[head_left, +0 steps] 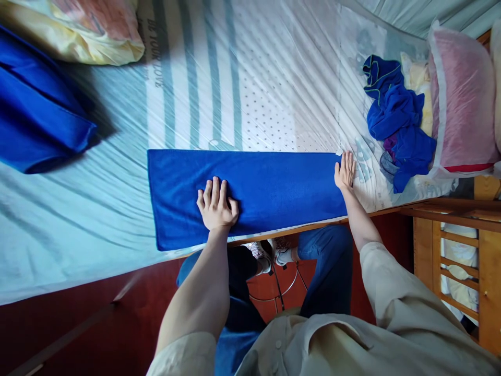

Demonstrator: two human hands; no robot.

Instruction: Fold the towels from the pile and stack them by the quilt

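A blue towel (274, 193) lies spread in a long rectangle along the near edge of the bed, with faint wrinkles toward its left end. My left hand (217, 205) rests flat on the towel's left half, its fingers apart and pointing away from me. At the towel's right end, my right hand (345, 169) lies flat across the short edge, fingers stretched out. A small white tag (340, 152) sticks out at the far right corner, by my right fingertips. Neither hand is closed around anything.
The bed sheet (270, 109) is striped and dotted. Crumpled blue cloths (403, 125) lie at right beside a pink pillow (464, 99). More blue fabric (35, 104) and a yellowish bundle (90, 31) are at upper left. A wooden slatted cabinet (426, 256) stands at right.
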